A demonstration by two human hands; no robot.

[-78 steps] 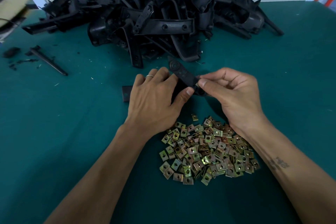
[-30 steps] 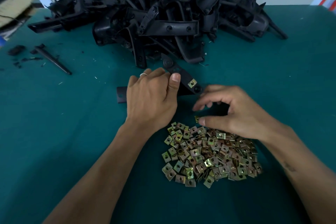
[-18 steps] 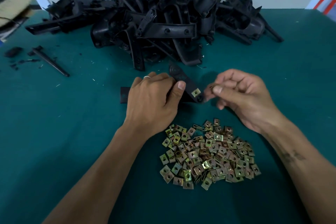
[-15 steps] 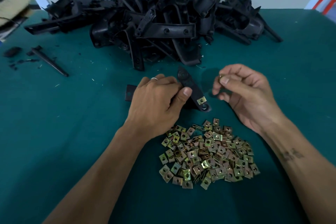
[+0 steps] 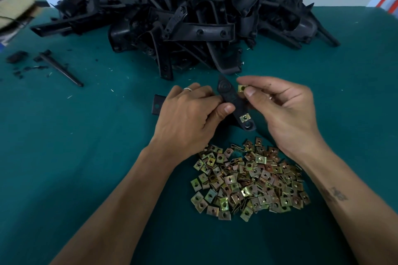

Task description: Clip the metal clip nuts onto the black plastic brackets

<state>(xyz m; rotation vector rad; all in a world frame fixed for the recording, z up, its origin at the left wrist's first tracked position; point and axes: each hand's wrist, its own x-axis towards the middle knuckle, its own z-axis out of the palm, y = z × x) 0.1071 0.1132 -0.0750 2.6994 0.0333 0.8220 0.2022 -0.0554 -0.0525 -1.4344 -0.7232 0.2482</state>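
Black plastic bracket [image 5: 231, 101] sits gripped in the left hand [image 5: 189, 118], one clip nut [image 5: 244, 117] already fitted below the thumb. The right hand [image 5: 284, 109] pinches another clip nut [image 5: 241, 88] at its fingertips, just beside the bracket's upper end.

Take the pile of clip nuts [image 5: 249, 180] as your landmark; your left hand [image 5: 189, 118] lies behind it to the left, your right hand [image 5: 282, 109] behind it to the right; the bracket [image 5: 234, 103] sits between them; the heap of brackets [image 5: 183, 21] lies farther behind; the loose strip [image 5: 61, 68] lies far left.
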